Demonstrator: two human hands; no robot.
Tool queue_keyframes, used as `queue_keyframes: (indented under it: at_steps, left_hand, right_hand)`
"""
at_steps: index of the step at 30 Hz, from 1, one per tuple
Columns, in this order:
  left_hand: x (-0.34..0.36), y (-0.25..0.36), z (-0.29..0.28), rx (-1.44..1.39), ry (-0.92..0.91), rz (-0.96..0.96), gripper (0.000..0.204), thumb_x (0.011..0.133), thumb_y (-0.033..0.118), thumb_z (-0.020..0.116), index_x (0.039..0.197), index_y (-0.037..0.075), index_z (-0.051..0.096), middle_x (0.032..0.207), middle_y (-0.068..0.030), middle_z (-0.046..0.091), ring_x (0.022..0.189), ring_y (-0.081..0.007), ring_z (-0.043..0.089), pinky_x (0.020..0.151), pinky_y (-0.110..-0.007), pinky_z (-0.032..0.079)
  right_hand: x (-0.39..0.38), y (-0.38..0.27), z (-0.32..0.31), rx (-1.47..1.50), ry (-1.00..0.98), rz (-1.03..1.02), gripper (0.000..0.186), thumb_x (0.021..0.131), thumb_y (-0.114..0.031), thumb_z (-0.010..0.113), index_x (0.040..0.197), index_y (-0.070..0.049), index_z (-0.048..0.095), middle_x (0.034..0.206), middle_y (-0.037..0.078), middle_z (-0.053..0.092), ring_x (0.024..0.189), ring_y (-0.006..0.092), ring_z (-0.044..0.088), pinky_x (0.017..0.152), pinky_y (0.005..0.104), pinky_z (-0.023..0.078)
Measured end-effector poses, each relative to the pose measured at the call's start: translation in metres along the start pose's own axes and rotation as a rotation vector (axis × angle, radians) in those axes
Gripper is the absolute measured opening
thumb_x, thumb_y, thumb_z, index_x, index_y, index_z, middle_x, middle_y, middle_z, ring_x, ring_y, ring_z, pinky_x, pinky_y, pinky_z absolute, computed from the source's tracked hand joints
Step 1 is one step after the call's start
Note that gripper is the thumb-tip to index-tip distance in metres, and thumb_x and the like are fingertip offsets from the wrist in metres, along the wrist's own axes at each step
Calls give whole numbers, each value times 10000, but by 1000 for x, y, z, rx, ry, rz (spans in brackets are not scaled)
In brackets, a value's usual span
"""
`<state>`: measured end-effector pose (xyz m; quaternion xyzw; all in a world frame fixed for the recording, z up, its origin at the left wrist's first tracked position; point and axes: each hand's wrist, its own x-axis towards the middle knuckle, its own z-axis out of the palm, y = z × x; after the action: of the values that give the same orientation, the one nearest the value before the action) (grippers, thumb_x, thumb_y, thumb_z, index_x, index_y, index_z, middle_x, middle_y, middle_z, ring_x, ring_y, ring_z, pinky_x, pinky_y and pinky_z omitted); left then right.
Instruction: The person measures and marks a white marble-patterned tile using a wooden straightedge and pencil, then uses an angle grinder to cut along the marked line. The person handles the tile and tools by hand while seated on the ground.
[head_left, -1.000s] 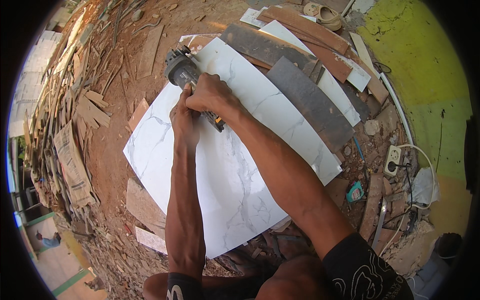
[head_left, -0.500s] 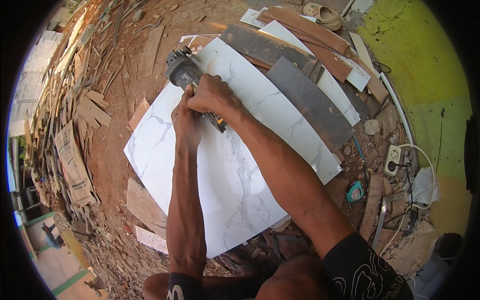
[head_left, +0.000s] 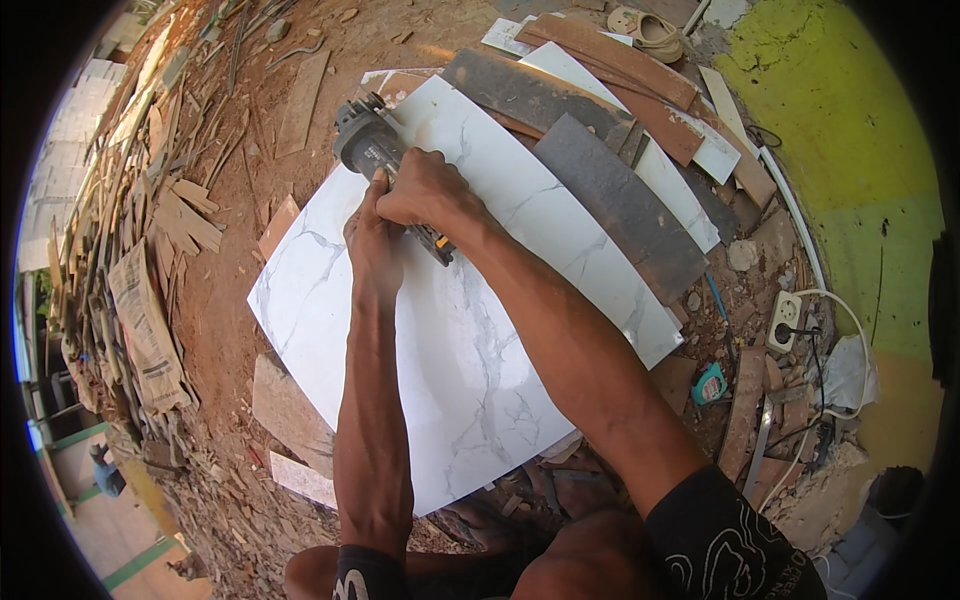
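A large white marble-look tile point(head_left: 450, 400) with grey veins lies flat before me. Over its far left part is a dark power tool, which looks like an angle grinder point(head_left: 365, 140), its head toward the far edge and its rear end with a small orange part toward me. My right hand point(head_left: 430, 188) is closed around the body from the right. Just left of it, my left hand point(head_left: 372, 230) grips the same body, its thumb pointing up along it. The underside of the grinder and any disc are hidden.
Dark and brown tile strips point(head_left: 620, 200) lie right of the big tile. A tape measure point(head_left: 709, 384) and a power strip point(head_left: 784, 320) with a plug and cables are at the right, near a yellow-green wall point(head_left: 830, 120). Wood scraps point(head_left: 110, 270) pile up at the left.
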<state>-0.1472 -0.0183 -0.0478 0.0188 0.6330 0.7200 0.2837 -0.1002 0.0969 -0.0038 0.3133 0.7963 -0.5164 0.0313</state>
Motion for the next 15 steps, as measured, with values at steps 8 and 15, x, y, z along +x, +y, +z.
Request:
queue_keyframes:
  at_steps: [8,15]
  left_hand:
    - [-10,7,7,54,30,-13,408,949,439,694,1026,39,720,847,11,636,729,-73,527,668,-245,421]
    - [-9,4,5,37,21,-10,408,951,437,691,1024,36,715,854,6,644,734,-74,537,668,-245,428]
  right_hand:
    - [0,2,0,-6,4,-3,495,726,-250,702,1067,108,683,1109,335,686,1060,446,701,890,464,589]
    - [-1,3,3,-16,23,-9,485,730,-256,703,1048,110,686,1095,337,689,1049,451,703,885,464,590]
